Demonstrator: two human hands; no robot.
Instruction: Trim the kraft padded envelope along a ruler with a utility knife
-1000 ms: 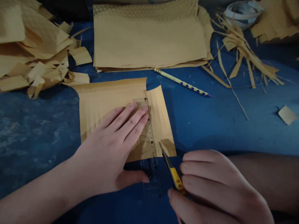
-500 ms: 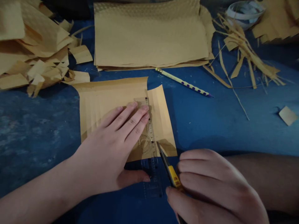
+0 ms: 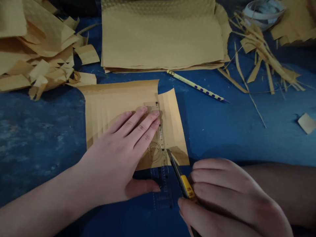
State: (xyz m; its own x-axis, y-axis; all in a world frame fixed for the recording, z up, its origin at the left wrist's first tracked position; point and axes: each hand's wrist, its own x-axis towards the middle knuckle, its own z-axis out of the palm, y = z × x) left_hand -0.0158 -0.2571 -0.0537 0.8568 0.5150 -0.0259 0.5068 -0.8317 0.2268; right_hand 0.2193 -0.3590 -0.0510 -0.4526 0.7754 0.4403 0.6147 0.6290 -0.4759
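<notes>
My left hand lies flat with fingers stretched out, pressing a clear plastic ruler onto a sheet of brown paper. The ruler has a protractor circle in its middle and runs past the paper's near edge. A slit along the ruler's edge parts a strip of paper on the right from the rest near the far end. In my right hand is a black and yellow utility knife. Its blade tip meets the paper close beside the ruler's right edge.
A stack of brown paper lies at the back, with a pale pencil in front of it. Paper scraps pile up on the left. Shredded strips and a tape roll are at the back right, on the blue table.
The whole view has shifted slightly, so everything sits a little further right. The knife tip stays close to the same spot beside the ruler, and the left hand holds its place.
</notes>
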